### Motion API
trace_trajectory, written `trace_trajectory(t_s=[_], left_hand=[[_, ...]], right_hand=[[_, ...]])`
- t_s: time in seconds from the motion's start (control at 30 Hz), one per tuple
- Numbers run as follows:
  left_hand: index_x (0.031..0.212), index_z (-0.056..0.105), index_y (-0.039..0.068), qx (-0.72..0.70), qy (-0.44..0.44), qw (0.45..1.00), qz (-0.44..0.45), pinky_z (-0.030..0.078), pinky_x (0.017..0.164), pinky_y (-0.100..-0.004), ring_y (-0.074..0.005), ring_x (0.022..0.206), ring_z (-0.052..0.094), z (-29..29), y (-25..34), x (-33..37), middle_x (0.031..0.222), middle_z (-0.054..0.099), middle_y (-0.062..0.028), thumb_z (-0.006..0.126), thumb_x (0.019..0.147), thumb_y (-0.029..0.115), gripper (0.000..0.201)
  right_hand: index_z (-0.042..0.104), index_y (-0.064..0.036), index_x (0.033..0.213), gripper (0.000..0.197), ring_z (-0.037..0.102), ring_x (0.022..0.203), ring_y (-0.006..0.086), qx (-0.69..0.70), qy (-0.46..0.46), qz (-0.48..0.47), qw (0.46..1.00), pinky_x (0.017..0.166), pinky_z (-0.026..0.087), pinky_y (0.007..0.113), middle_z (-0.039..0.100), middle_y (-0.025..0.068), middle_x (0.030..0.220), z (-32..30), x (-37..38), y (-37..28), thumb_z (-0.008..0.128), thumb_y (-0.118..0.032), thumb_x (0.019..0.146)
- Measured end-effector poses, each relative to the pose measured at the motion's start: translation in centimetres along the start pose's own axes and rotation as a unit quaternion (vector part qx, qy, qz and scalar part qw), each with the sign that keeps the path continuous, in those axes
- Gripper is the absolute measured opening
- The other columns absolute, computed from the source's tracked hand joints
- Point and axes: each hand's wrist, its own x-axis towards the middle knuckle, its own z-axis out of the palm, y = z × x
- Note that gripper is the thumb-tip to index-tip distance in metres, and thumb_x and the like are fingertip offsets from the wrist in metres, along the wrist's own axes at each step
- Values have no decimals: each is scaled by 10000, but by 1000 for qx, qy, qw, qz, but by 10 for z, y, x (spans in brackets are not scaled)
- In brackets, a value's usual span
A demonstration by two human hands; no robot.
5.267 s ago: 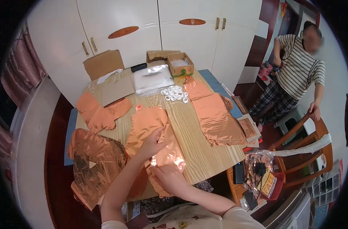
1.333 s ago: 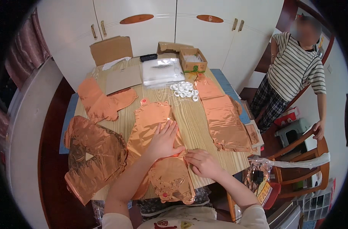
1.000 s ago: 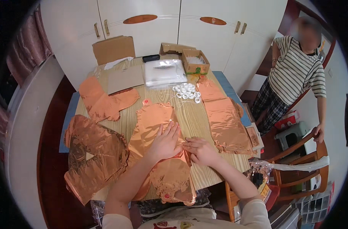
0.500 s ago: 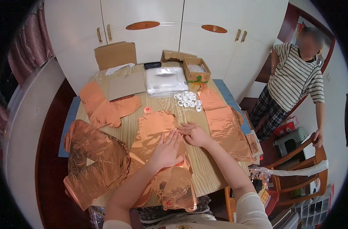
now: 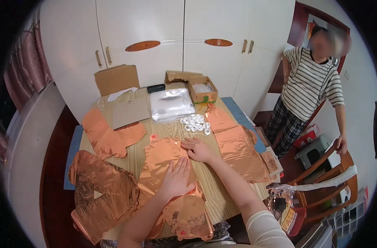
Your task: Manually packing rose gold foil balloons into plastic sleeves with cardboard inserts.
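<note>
A flat, shiny rose-gold foil balloon (image 5: pixel 157 165) lies in front of me, with its near part folded or overlapped toward the table's front edge. My left hand (image 5: pixel 177 178) rests flat on it, palm down with fingers stretched out. At the balloon's upper right edge, my right hand (image 5: pixel 199 149) lies with its fingers extended and spread, fingertips touching the foil. Neither hand grips anything. More flat foil balloons lie around: one at the far left (image 5: pixel 110 134), a darker one (image 5: pixel 103 194) at the near left, and another (image 5: pixel 238 149) on the right.
Behind the hands are white ribbon rolls (image 5: pixel 194 124), a stack of clear plastic packets (image 5: pixel 171 105), a grey-brown board (image 5: pixel 130 112) and a small cardboard box (image 5: pixel 203 89). A person (image 5: pixel 310 89) stands at the right, one hand on a wooden chair (image 5: pixel 321 182).
My right hand has slid away from me along the balloon's edge, so its fingers are now apart from my left hand's. The whole view has shifted, with the table sitting lower.
</note>
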Motion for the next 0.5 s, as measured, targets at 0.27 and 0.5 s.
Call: trace_trajectory(t_s=[0.27, 0.5], left_hand=[[1449, 277, -90, 3, -29, 999, -15, 91, 1180, -521, -308, 1462, 185, -7, 3, 1, 1540, 254, -231, 497, 871, 536, 879], [1429, 292, -113, -4, 5, 1000, -1, 141, 1165, -527, -349, 1448, 210, 1, 2, 2, 1512, 281, -271, 530, 860, 524, 886]], right_hand=[[632, -64, 1221, 377, 479, 1299, 298, -24, 0, -9, 1000, 1109, 334, 445, 580, 79, 1335, -3, -3, -8, 539, -241, 901], [542, -104, 1339, 475, 393, 1366, 278, -122, -14, -14, 992, 1128, 288, 469, 494, 56, 1431, -1, -18, -8, 479, -380, 957]])
